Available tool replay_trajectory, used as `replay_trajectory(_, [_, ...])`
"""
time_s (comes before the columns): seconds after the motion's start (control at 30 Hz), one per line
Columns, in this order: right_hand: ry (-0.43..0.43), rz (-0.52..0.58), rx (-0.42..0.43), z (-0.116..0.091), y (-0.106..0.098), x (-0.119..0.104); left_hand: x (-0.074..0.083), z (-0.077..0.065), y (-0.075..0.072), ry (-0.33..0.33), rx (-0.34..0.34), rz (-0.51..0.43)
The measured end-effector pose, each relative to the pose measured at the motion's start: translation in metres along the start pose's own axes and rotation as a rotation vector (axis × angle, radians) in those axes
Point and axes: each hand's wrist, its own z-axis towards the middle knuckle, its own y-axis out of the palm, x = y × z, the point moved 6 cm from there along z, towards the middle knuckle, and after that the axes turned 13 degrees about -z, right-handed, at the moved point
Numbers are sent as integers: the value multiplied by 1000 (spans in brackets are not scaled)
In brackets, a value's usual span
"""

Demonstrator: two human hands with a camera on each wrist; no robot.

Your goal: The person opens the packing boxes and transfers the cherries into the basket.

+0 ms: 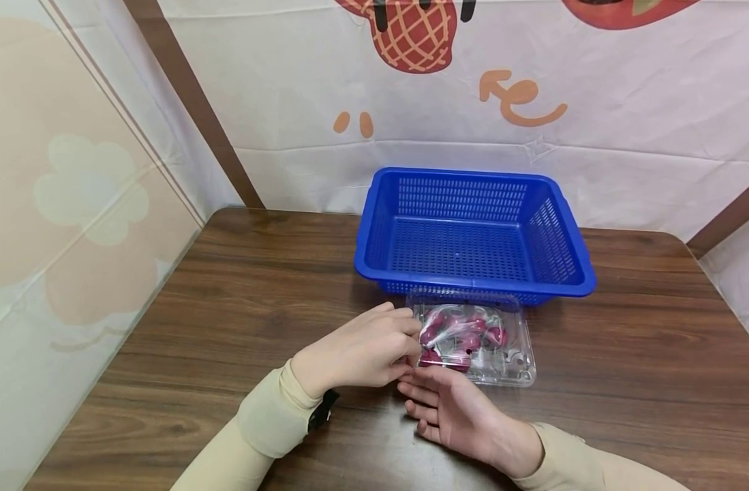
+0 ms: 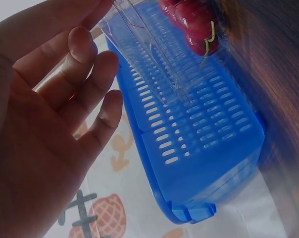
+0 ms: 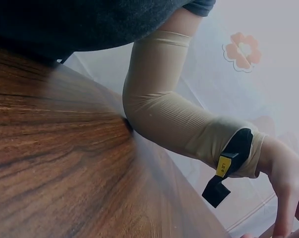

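A clear plastic clamshell box [image 1: 515, 365] with red cherries [image 1: 469, 341] in it sits on the table in front of the blue basket. In the left wrist view, its edge [image 2: 139, 29] and some stemmed cherries [image 2: 194, 22] show up close. My left hand [image 1: 368, 348] is at the box's near left corner, thumb and forefinger pinching its edge, the other fingers loosely bent. Beside it, my right hand [image 1: 460, 416] lies palm turned inward with fingers extended, close to the left fingertips and the box's front edge. The right wrist view shows the left hand [image 3: 288, 188] only partly.
A blue perforated plastic basket [image 1: 364, 239] stands right behind the box, near the table's back edge. The wood-grain table [image 1: 257, 286] borders a printed cloth backdrop [image 1: 288, 88]. A black strap device [image 3: 228, 163] is on the left wrist.
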Motion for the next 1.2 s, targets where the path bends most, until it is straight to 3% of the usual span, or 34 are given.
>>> replay_trajectory(0.3, [-5, -60, 7, -2, 0, 0, -1, -1, 0, 3, 4, 24])
replay_trajectory(1.2, [-37, 30, 54, -1, -3, 1, 9, 4, 1, 40, 61, 29])
